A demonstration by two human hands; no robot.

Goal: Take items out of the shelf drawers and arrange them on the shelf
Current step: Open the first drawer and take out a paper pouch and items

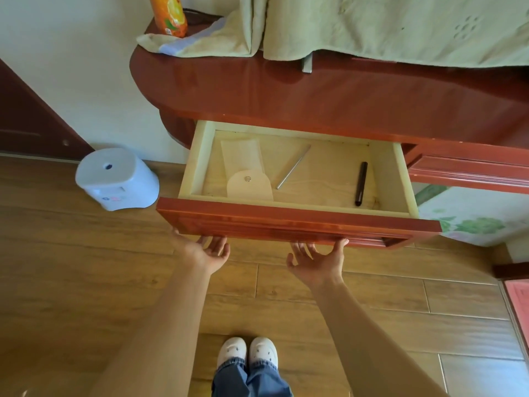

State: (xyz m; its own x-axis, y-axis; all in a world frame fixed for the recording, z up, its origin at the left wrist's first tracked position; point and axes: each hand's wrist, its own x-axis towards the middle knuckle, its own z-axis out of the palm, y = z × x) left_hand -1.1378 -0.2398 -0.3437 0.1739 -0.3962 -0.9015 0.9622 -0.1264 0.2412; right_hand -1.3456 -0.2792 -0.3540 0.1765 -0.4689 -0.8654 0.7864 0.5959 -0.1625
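Drawer (286, 222) open — pen (361, 183), rod (293, 166) inside; left hand (210, 255), right hand (317, 260) under front, fingers straight.

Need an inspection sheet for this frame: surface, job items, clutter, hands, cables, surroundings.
Surface: shelf top, glossy red-brown wood.
Job's things: open drawer holds a beige snap pouch, a metal rod and a black pen, the pen apart from the others.
Clutter: green towels and an orange bottle at the back of the shelf top.
Grippers: left hand and right hand palm up, fingers at the drawer front's underside, holding nothing.
Cables: nothing seen.
Surroundings: white plastic stool on wooden floor.
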